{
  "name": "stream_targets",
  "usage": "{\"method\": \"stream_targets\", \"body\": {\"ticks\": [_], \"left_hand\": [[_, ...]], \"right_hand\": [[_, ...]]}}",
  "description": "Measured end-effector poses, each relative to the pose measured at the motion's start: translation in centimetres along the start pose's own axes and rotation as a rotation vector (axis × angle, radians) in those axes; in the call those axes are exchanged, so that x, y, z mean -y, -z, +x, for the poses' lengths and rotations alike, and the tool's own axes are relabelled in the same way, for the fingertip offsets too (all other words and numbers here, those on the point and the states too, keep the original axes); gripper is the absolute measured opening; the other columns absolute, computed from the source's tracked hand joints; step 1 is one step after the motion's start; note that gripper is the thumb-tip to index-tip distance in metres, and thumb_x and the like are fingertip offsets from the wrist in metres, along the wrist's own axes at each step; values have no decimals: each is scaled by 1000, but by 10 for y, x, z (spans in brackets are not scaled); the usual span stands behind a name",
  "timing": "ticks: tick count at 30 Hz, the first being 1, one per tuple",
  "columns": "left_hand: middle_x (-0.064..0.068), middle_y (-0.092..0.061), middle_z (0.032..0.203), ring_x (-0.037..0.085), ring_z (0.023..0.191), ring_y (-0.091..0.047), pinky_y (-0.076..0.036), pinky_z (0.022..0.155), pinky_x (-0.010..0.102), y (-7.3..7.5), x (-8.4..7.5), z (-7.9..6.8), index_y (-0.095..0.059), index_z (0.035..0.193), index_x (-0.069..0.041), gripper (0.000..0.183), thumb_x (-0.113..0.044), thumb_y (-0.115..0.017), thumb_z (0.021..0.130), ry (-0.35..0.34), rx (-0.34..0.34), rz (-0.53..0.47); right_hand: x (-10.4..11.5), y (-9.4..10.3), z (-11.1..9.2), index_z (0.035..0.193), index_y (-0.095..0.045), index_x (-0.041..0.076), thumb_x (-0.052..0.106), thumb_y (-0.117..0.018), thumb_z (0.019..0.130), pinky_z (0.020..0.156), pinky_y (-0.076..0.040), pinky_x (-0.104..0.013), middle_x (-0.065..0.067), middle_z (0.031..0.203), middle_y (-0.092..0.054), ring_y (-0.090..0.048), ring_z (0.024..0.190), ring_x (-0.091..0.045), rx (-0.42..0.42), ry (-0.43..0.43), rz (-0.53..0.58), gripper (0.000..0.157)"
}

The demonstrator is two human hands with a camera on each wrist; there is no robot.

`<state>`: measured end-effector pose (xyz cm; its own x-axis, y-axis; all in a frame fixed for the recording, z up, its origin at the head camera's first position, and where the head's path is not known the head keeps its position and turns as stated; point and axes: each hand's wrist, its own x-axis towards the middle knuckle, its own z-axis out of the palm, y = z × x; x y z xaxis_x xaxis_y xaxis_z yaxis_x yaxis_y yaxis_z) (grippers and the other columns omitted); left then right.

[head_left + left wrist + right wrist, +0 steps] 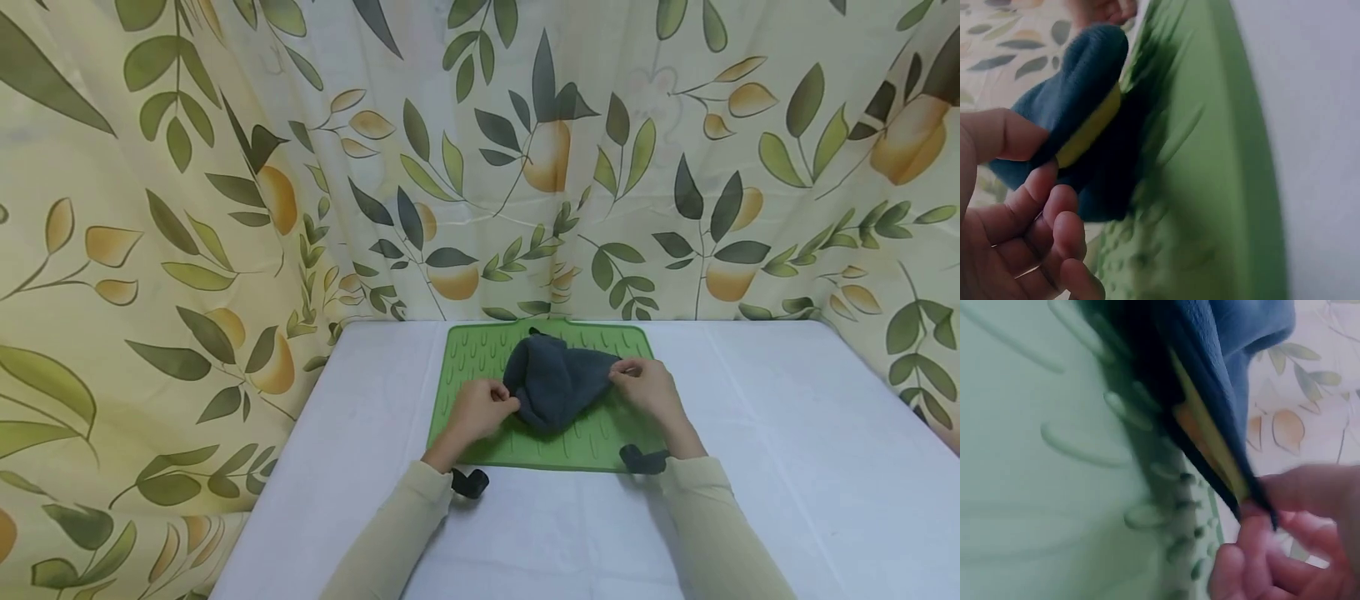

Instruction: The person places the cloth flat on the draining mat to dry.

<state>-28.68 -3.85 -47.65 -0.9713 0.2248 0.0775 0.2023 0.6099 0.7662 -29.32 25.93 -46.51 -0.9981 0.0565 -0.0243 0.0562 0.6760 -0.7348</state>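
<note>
A dark blue cloth [551,379], bunched and partly folded, is held over a green ridged mat [480,450]. My left hand [480,408] pinches its near left edge between thumb and forefinger, the other fingers loosely curled. At the right corner, my right hand [645,387] pinches the cloth, drawing that side to a point. Under the fold in the left wrist view shows a yellow strip [1091,128]. Yellow and orange also show inside the fold [1200,434] in the right wrist view; whether this is lining or a separate thing, I cannot tell. A small black bit [534,331] sticks out at the cloth's far edge.
The mat lies on a white-covered table [757,433], its far side close to a leaf-and-fruit patterned curtain [487,233]. Another patterned curtain [172,333] hangs on the left. Black wrist devices [470,484] sit by both cuffs.
</note>
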Motion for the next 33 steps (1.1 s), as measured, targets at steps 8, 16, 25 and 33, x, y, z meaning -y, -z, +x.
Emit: {"method": "stream_targets", "body": {"ticks": [8,16,25,33], "left_hand": [[-5,-55,62,12,51,-48,-41,52,28,34,13,6,-72,81,-8,22,-26,-66,92,61,-21,0],[-8,-41,53,11,50,-39,-35,51,27,54,26,7,-52,59,-18,38,-28,-67,92,105,97,68],[-8,-32,55,12,51,-36,-30,50,28,48,31,10,-46,60,-18,46,-32,-75,92,108,273,124],[-1,-64,77,13,64,-52,-42,58,27,39,33,11,-77,99,-10,32,-39,-63,101,52,134,59]], "right_hand": [[-6,6,2,127,-49,-3,14,-60,94,59,-44,-31,0,69,-60,-57,63,-14,185,-50,61,39],[-9,15,-3,103,-68,-3,14,-60,97,66,-48,-31,-11,89,-69,-64,75,-17,212,-27,-2,20],[-14,14,-2,108,-67,0,21,-60,102,68,-44,-31,-16,101,-70,-58,82,-20,170,20,-57,23],[-13,10,-2,126,-60,-5,18,-58,102,70,-47,-32,-26,109,-70,-66,89,-28,111,43,-82,33]]}}
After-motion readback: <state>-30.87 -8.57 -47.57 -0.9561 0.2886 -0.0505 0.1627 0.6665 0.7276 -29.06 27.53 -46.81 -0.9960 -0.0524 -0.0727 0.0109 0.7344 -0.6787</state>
